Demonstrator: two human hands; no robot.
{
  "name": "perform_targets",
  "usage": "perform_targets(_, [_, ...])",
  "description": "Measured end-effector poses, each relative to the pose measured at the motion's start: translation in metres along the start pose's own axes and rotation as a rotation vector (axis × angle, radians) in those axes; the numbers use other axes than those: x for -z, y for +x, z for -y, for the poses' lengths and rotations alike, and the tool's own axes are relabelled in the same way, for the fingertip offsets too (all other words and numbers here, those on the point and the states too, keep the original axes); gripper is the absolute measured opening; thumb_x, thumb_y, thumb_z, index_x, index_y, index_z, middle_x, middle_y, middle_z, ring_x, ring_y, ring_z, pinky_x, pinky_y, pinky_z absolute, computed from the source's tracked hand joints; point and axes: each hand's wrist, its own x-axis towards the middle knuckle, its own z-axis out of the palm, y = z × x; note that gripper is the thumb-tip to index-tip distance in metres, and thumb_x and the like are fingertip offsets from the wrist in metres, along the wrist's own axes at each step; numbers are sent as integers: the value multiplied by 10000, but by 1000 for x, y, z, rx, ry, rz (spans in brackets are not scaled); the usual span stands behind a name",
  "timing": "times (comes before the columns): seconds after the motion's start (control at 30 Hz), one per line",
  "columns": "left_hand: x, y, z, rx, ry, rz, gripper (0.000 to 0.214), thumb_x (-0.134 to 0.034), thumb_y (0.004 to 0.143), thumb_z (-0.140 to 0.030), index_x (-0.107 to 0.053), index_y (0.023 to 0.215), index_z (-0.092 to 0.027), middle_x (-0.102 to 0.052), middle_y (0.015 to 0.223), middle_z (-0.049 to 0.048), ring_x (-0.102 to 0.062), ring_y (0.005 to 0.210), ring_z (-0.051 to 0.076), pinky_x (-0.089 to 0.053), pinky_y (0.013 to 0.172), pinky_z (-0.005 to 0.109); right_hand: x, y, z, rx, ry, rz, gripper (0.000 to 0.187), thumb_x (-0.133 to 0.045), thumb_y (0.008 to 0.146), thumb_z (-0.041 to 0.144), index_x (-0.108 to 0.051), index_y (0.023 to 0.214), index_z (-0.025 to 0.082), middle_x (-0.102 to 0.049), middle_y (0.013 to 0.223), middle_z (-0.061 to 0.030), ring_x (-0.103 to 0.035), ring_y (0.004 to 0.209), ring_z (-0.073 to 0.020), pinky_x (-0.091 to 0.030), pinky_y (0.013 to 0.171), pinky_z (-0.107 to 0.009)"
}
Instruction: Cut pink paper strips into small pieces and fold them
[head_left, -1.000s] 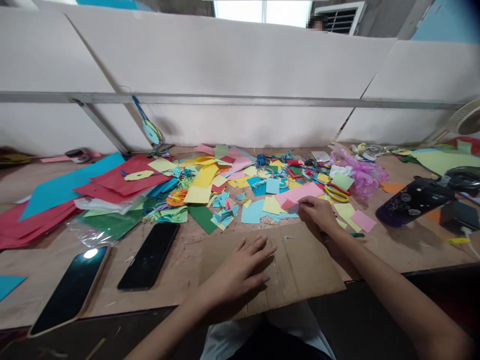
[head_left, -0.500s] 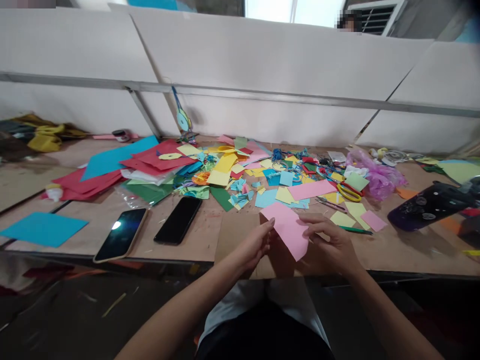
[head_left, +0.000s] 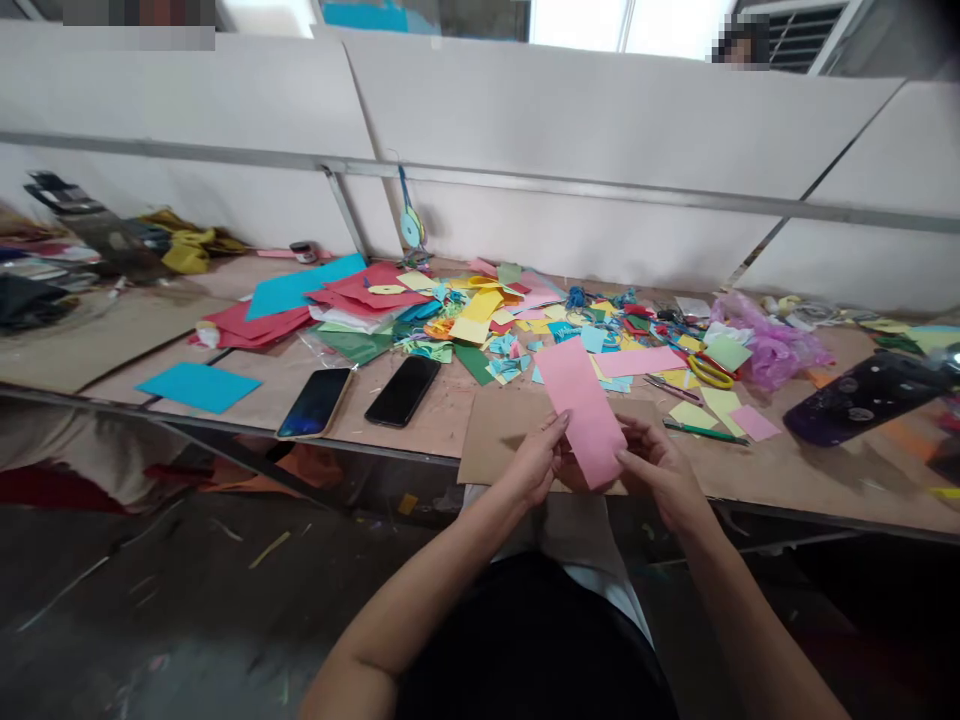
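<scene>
Between my two hands is a pink paper strip [head_left: 580,405], tilted, its far end raised over the table. My left hand [head_left: 541,458] pinches its left edge, thumb on top. My right hand [head_left: 660,462] grips the near right corner, thumb on the face and the other fingers behind. Under the paper lies a brown cardboard sheet [head_left: 491,430] at the table edge. Beyond it rests another pink strip [head_left: 641,362]. Yellow-handled scissors [head_left: 709,370] and a green pencil [head_left: 705,432] are to the right of my hands.
Two phones [head_left: 315,402] lie left of the cardboard, near a blue paper sheet [head_left: 199,386]. Paper scraps [head_left: 476,318] and red sheets [head_left: 259,325] cover the back. A dark bottle [head_left: 855,400] lies at right by a pink plastic bag [head_left: 776,345]. A white partition [head_left: 562,130] stands behind.
The pink strip has turned so that its broad face shows, its far end pointing away from me. Both hands still hold it. My view has shifted to the left.
</scene>
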Motion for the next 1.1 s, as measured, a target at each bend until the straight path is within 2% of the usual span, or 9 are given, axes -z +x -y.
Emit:
perform_targets(0.13, [-1, 1, 1, -57, -57, -6, 403, -790, 739, -463, -658, 989, -176, -723, 927, 62, -666, 755, 163, -536, 660, 266, -8, -2, 8, 235, -397, -133, 624, -710, 825, 487, -525, 1383, 279, -607, 1297, -123, -568, 1183, -320, -472, 996, -510])
perform_targets(0.23, [-1, 3, 2, -96, -126, -36, 399, -795, 731, -461, -634, 967, -183, -702, 896, 41, -643, 721, 134, -520, 646, 240, -23, -7, 18, 434, -705, -95, 656, -705, 837, 435, -484, 1437, 287, -525, 1437, -132, -476, 1300, -353, -372, 1082, -528])
perform_targets(0.3, [0, 4, 2, -97, -176, -41, 382, -797, 729, -452, -626, 946, -187, -693, 882, 28, -631, 703, 120, -516, 655, 236, -35, -9, 21, 474, -845, -70, 616, -664, 874, 357, -470, 1456, 300, -510, 1479, -117, -485, 1300, -349, -362, 1073, -510])
perform_targets(0.4, [3, 1, 2, -96, -215, -13, 346, -779, 746, -450, -638, 924, -188, -693, 875, 30, -641, 738, 127, -513, 699, 246, -48, -9, 18, 483, -929, -157, 441, -561, 940, 263, -570, 1379, 305, -598, 1409, -92, -534, 1259, -324, -361, 1054, -476])
perform_targets(0.53, [8, -9, -7, -98, -109, 72, 387, -778, 759, -415, -685, 1075, -211, -718, 1064, 71, -671, 976, 175, -494, 817, 267, -49, -5, 13, 438, -711, -244, 270, -524, 978, 297, -724, 1158, 282, -749, 1135, -78, -644, 1073, -278, -431, 970, -443])
perform_targets(0.63, [12, -14, -14, -90, 10, 101, 571, -814, 736, -328, -635, 1276, -279, -655, 1301, 76, -625, 1165, 186, -459, 900, 263, -45, 1, 11, 247, -328, -313, 229, -628, 917, 389, -763, 1043, 254, -772, 1006, -68, -678, 937, -269, -501, 862, -428])
perform_targets(0.83, [13, -3, -5, -76, -4, 57, 629, -861, 670, -379, -652, 1246, -236, -683, 1257, 88, -679, 999, 175, -501, 819, 246, -42, 8, 10, 14, 343, -386, 259, -852, 669, 411, -790, 865, 253, -774, 888, -7, -672, 833, -225, -518, 796, -376])
perform_targets(0.93, [13, 5, 5, -61, -9, 92, 537, -867, 657, -402, -707, 1127, -198, -733, 1103, 82, -686, 866, 166, -527, 775, 262, -41, 7, 7, -40, 434, -362, 276, -870, 641, 390, -790, 869, 256, -772, 885, -6, -665, 805, -207, -511, 770, -355])
perform_targets(1.1, [10, 5, 9, -125, 42, 77, 407, -878, 593, -291, -765, 969, -187, -750, 943, 41, -658, 810, 149, -521, 789, 265, -24, 9, -2, -15, 349, -359, 219, -814, 666, 307, -767, 875, 259, -767, 889, -7, -667, 874, -233, -486, 859, -397])
